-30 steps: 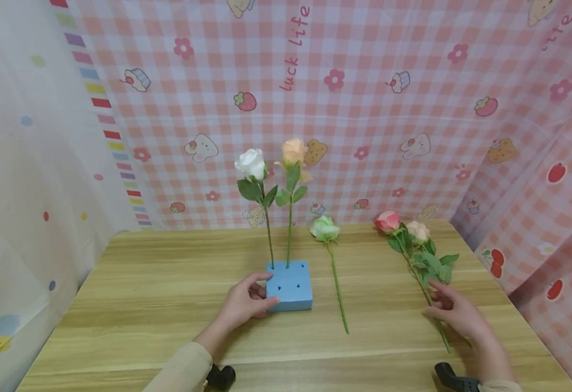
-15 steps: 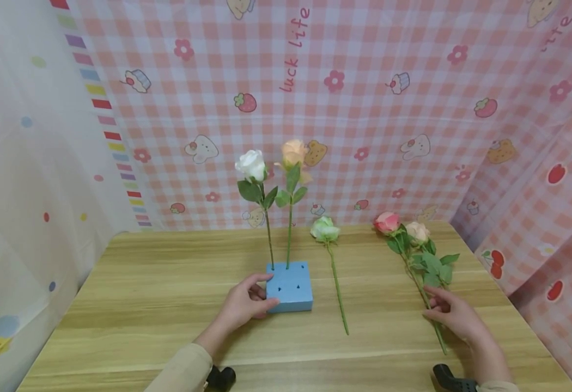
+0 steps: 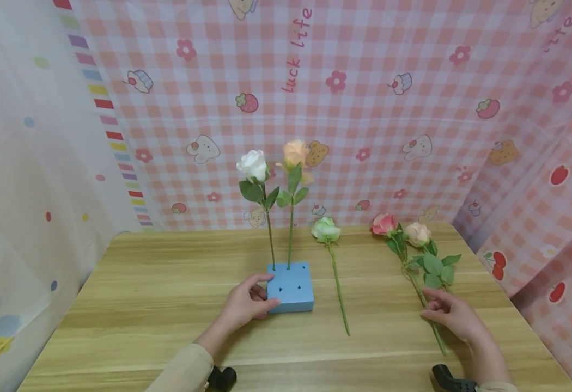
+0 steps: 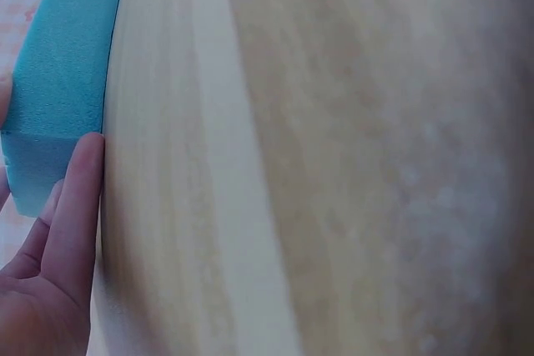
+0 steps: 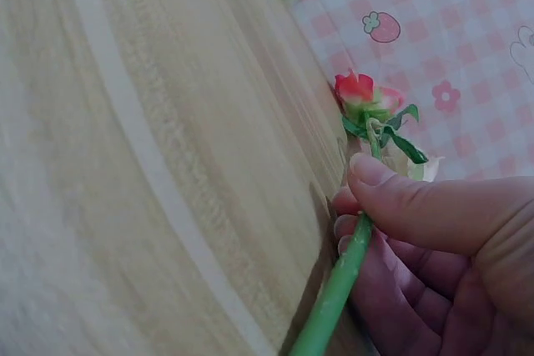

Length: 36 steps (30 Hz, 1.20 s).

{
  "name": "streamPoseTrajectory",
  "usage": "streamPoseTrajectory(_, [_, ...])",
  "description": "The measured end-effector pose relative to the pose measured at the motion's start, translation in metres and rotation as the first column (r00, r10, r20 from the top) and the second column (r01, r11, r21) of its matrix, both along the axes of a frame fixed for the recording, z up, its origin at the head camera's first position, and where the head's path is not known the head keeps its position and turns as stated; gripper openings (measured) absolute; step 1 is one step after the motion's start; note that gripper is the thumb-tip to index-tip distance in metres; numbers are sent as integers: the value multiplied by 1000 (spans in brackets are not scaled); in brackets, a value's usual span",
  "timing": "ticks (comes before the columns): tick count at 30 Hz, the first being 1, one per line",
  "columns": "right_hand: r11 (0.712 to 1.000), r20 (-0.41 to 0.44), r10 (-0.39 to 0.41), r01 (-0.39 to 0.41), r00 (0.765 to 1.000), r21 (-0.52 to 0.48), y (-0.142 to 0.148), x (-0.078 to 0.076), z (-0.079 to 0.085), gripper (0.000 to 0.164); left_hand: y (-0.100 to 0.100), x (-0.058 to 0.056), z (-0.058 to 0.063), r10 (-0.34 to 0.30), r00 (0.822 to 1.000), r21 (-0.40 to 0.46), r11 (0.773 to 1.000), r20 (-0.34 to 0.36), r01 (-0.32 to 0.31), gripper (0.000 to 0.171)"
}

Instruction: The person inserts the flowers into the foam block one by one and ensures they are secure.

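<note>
My left hand (image 3: 247, 298) holds a blue foam block (image 3: 291, 300) by its left side, thumb at the front and fingers at the back corner. Upright in its rear holes stand a white rose (image 3: 253, 165) and an orange rose (image 3: 294, 154); more holes show on top. At the right, my right hand (image 3: 457, 320) pinches the green stem (image 5: 335, 293) of a pink rose (image 3: 383, 224) between thumb and fingers. In the right wrist view the pink bloom (image 5: 359, 91) points away toward the cloth. A pale peach rose (image 3: 418, 234) lies beside it, partly behind the hand.
Between block and right hand, a pale green rose (image 3: 326, 230) lies on the wooden table (image 3: 168, 283). A pink checked cloth (image 3: 364, 125) hangs right behind the table's back edge. Black wrist mounts (image 3: 450, 379) show at both forearms.
My right hand has shifted slightly left, fingers closing on the pink rose's stem. That rose has slid a little left, away from the peach one. The left hand stays on the block.
</note>
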State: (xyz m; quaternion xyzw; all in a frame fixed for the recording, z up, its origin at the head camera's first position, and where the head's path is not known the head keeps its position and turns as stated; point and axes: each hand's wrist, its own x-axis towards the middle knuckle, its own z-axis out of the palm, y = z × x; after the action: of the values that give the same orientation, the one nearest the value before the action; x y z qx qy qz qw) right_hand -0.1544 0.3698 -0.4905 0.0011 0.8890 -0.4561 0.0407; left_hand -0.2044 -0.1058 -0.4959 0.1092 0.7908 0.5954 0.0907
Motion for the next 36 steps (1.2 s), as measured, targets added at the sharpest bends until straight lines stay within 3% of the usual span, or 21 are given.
streamPoseTrajectory(10, [984,113,15,6,994,-180,-5,-2,-1,61,0,1,-1,6,1000,1,1000,1,-6,60])
streamPoseTrajectory(18, [954,172,104,-50,980,-294,-5,-8,-5,65,1,3,1,13,1000,-9,1000,8,-13,59])
streamPoseTrajectory(28, [848,140,223,-121,965,-516,-16,-14,-5,67,5,19,35,-2,1000,4,1000,2,2,56])
streamPoseTrajectory(36, [786,70,262,-171,963,-594,-28,-17,-6,45,5,21,39,3,1000,6,1000,-6,-3,55])
